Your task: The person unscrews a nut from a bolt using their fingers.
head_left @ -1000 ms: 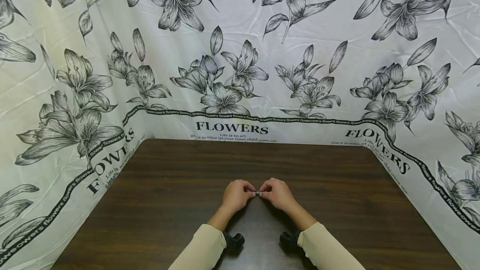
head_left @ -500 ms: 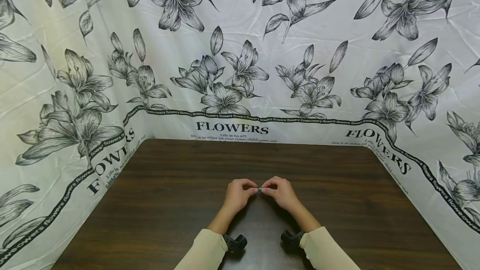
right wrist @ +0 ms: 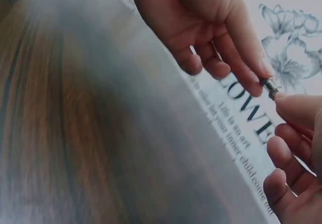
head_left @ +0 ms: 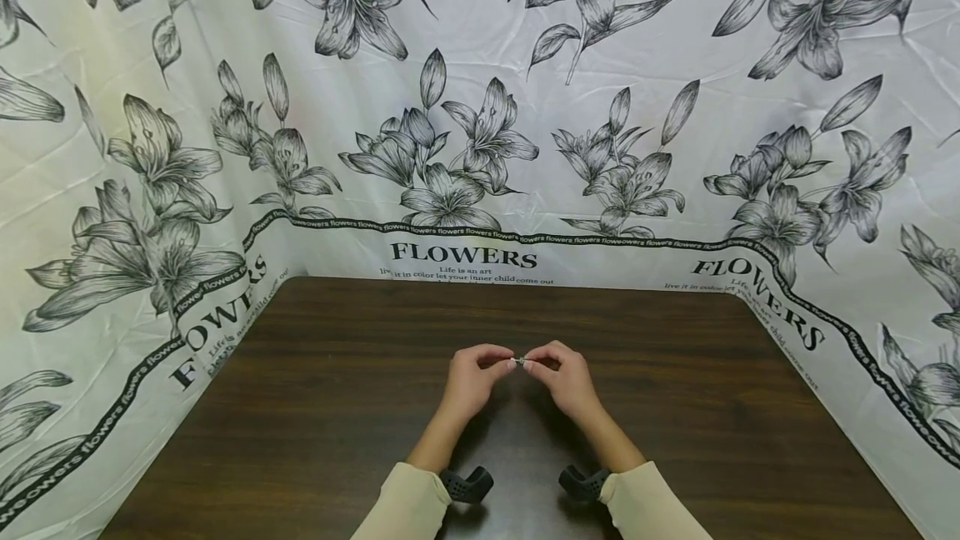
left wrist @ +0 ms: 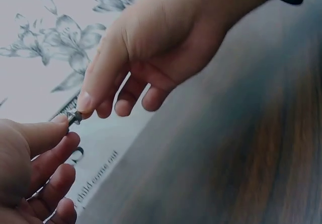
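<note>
Between my two hands is a tiny silvery metal bolt point(head_left: 520, 361), apparently with a nut or collar on it. The left hand point(head_left: 469, 380) pinches one end between thumb and forefinger; the right hand point(head_left: 570, 380) pinches the other end the same way. Up close in the left wrist view, the bolt point(left wrist: 75, 117) shows a dark, ringed metal body, its ends covered by the fingertips. From the right wrist, the bolt point(right wrist: 269, 87) appears slanted between both thumbs. The other fingers of both hands are loosely bent, and the hands are held above the tabletop.
A dark brown wooden table point(head_left: 337, 382) spreads beneath the hands. White cloth point(head_left: 622, 190) printed with black flowers and lettering hangs along its back and sides. Black wrist mounts point(head_left: 468, 486) sit at both cuffs of the cream sleeves point(head_left: 408, 502).
Both hands have shifted slightly forward, away from the body, with the bolt still pinched between them. The head view has moved very slightly.
</note>
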The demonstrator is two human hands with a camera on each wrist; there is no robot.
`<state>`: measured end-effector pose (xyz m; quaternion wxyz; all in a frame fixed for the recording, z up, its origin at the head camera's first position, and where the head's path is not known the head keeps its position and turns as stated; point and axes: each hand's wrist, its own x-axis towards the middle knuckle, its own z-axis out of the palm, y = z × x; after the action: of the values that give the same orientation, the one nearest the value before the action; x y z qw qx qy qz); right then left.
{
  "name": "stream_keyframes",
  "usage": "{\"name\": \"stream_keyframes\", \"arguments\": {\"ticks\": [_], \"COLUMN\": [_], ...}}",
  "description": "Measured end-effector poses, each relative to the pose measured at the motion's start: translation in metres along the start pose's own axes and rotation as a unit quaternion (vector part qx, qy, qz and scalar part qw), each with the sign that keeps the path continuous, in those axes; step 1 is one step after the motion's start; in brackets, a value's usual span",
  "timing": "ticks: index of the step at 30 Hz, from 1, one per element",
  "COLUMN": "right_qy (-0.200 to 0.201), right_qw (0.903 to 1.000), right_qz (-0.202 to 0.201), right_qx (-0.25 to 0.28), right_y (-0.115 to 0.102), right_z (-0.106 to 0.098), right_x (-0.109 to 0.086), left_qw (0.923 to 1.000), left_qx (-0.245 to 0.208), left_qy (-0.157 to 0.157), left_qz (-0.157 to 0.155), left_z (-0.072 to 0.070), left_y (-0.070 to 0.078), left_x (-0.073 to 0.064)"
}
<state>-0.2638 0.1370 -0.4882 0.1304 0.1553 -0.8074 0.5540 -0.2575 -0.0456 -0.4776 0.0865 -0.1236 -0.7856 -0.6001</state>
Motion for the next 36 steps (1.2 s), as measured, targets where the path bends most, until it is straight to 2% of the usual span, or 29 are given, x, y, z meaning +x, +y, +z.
{"name": "stream_keyframes", "arguments": {"ticks": [6,13,15,20,28,32,36], "right_qy": [0.032,0.047,0.052,0.058,0.054,0.038,0.028], "right_qw": [0.9975,0.992,0.9905,0.9891,0.9874,0.9861,0.9831], "right_qz": [-0.01,-0.009,-0.002,-0.002,-0.002,0.007,0.027], "right_qx": [0.062,0.117,0.127,0.135,0.149,0.161,0.179], "right_y": [-0.017,-0.06,-0.065,-0.072,-0.077,-0.079,-0.078], "right_z": [0.0,-0.007,-0.007,-0.009,-0.011,-0.011,-0.011], "right_x": [0.001,-0.005,-0.005,-0.004,-0.002,-0.002,-0.002], "left_qw": [0.9994,0.9985,0.9981,0.9976,0.9965,0.9947,0.9949], "left_qx": [-0.028,-0.045,-0.051,-0.054,-0.062,-0.076,-0.072], "left_qy": [0.021,0.031,0.034,0.039,0.025,0.025,0.025], "left_qz": [-0.004,0.005,0.01,0.021,0.05,0.066,0.066], "left_z": [-0.002,-0.003,-0.003,-0.004,-0.016,-0.019,-0.02], "left_y": [0.016,0.027,0.03,0.039,0.076,0.076,0.076], "left_x": [0.0,0.0,0.0,0.001,-0.009,-0.009,-0.009]}}
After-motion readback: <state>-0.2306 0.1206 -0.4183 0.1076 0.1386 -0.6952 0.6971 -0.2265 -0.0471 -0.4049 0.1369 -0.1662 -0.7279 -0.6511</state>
